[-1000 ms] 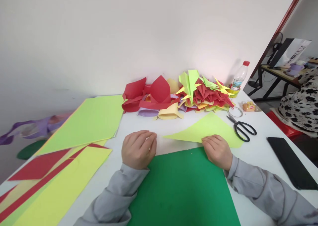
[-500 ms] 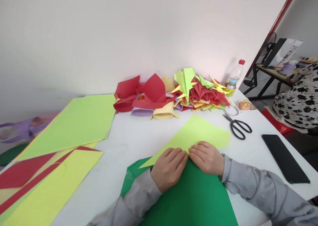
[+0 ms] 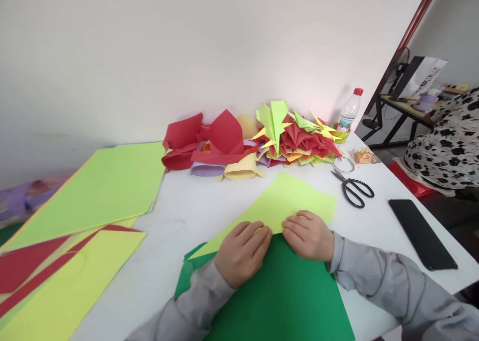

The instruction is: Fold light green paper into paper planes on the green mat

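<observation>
A lime-green sheet of paper [image 3: 290,193], folded to a point at its left end, lies partly over a dark green sheet [image 3: 284,291]. On the lime sheet's near edge, my left hand [image 3: 244,251] is closed with curled fingers pressed along the paper. Close to its right, with a small gap between, my right hand [image 3: 309,235] pinches the same edge. Both thumbs are mostly hidden under the fingers. At the left, the dark green sheet shows a folded corner beneath the lime tip.
Stacked coloured sheets [image 3: 97,191] lie at left. Along the wall are folded red paper pieces [image 3: 226,131], a pile of pointed paper shapes [image 3: 295,136] and a bottle [image 3: 348,114]. Black-handled scissors [image 3: 354,187] and a black phone [image 3: 422,233] lie at right. A seated person [image 3: 445,141] is beyond.
My left hand has slid a little left along the paper's near edge, widening the gap between my hands. The whole view has shifted slightly.
</observation>
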`<state>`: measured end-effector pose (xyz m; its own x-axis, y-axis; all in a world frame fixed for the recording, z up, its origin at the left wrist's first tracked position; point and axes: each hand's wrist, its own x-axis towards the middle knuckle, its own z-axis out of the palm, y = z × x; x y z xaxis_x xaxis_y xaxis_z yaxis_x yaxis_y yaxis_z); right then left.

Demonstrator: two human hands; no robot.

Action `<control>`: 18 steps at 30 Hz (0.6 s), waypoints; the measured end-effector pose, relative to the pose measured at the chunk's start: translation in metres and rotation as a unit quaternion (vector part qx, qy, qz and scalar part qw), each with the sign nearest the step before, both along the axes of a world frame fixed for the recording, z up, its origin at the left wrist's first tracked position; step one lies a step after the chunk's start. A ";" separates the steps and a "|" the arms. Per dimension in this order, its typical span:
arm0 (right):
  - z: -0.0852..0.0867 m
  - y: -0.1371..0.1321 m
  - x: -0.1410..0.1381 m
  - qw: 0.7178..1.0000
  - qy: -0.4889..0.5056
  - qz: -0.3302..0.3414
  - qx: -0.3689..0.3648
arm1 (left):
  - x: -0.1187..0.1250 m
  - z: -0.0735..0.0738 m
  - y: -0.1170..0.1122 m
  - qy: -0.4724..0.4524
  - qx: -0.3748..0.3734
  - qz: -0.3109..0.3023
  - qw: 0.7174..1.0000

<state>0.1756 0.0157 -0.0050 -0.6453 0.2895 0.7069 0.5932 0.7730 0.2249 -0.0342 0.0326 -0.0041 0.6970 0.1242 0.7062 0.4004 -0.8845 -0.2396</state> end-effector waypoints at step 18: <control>-0.001 0.018 0.041 0.996 0.030 -0.084 -0.004 | -0.032 0.013 0.021 -0.036 0.057 0.070 0.995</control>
